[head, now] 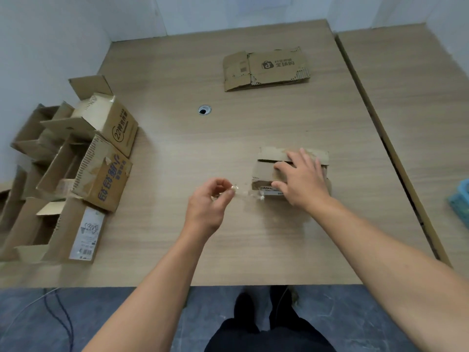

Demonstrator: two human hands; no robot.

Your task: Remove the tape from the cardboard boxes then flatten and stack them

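at the very bottom, dark trousers (266, 336) and black shoes (245, 304) stand on a grey-blue tiled floor (114, 321), with thin cables (59, 309) trailing across it on the left. both bare forearms reach forward over the near edge of a light wood-grain table (165, 255).

the left hand (209, 203) is curled, thumb and fingertips pinching the end of a strip of clear tape (242, 194). the strip stretches to the right from those fingers to the near left corner of a small cardboard box (264, 174), where it is still stuck. the right hand (302, 180) lies on top of that box with fingers spread and fairly straight, pressing it down onto the table; it grips nothing. the box sits right of the table's middle, its top flaps loose.

along the left edge of the table is a cluster of open boxes: nearest, one with a white label (87, 233); behind it, one with blue print (106, 180); then one with a printed "22" (119, 128), and plain ones (33, 134) further left.

past the hands, a round cable hole (204, 110) is set in the tabletop. at the far side lies a flattened box (266, 68) with a dark logo. a second table (418, 102) adjoins on the right, with a blue basket (460, 199) at the frame's edge. white walls (50, 34) close in behind.
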